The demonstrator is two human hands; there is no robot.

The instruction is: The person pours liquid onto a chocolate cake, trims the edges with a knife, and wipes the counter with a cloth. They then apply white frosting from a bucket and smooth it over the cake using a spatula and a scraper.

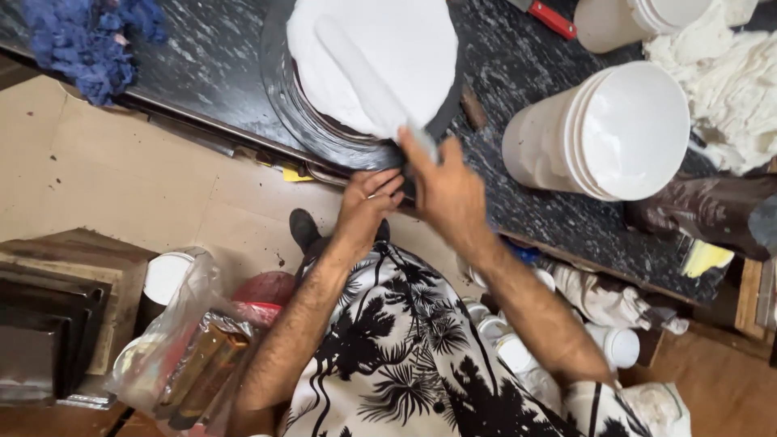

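Note:
A round cake [380, 48] covered in white cream sits on a dark turntable [303, 113] on the black speckled counter [210, 65]. My right hand [445, 190] grips the handle of a long flat spatula [364, 77] whose cream-coated blade lies across the cake's top. My left hand [368, 198] is at the near edge of the turntable, fingers curled against its rim, close beside the right hand.
A stack of white buckets [615, 133] lies tipped on the counter at right, with white cloth [728, 89] behind. A blue rag [89, 36] lies far left. A red-handled tool [550, 18] sits behind the cake. Trays [48, 324], a plastic bag [186, 340] and small jars [502, 340] crowd the floor.

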